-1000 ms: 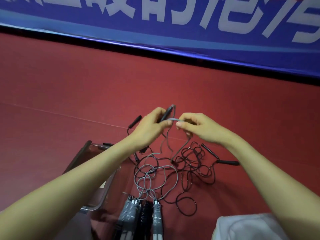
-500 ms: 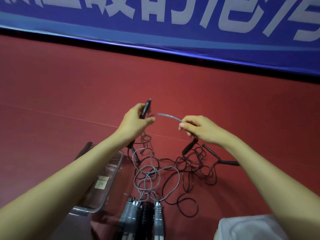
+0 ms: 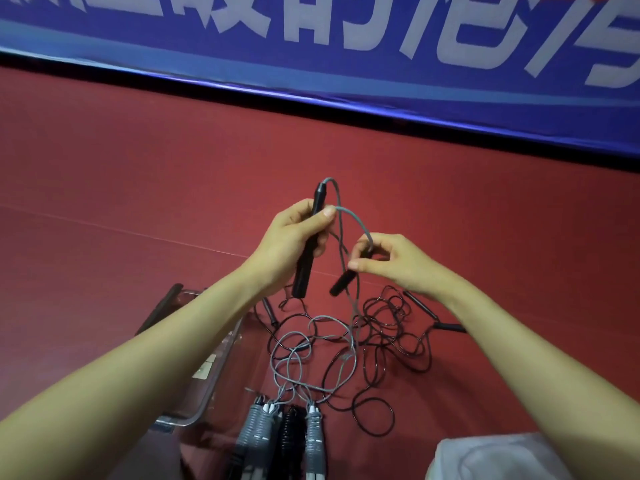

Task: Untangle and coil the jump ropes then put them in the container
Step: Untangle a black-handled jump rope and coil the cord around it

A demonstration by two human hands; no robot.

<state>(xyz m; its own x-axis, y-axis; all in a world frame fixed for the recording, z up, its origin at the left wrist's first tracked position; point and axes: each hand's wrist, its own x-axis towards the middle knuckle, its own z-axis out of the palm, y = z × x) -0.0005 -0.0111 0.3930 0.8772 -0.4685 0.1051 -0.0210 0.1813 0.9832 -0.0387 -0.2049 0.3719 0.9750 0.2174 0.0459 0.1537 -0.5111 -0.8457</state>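
Observation:
My left hand [image 3: 291, 242] grips a long black handle [image 3: 306, 268] of the grey jump rope upright above the red floor. Its grey cord [image 3: 353, 220] arcs from the handle's top over to my right hand [image 3: 394, 263], which pinches the other black handle [image 3: 341, 284] at its top. The grey rope [image 3: 311, 344] hangs down into loose loops, tangled with a thin black rope [image 3: 391, 327] lying on the floor. The clear plastic container [image 3: 214, 368] sits lower left, partly hidden by my left forearm.
Several ribbed grey and black handles [image 3: 287, 438] lie side by side at the bottom centre. Two slim black handles [image 3: 446, 325] lie right of the tangle. A white cloth [image 3: 485, 459] shows at the bottom right. A blue banner [image 3: 346, 46] lines the far edge of the floor.
My hands drew apart, then came together again. My left hand has turned its handle upright, and my right hand has moved from pinching the cord to holding the second handle.

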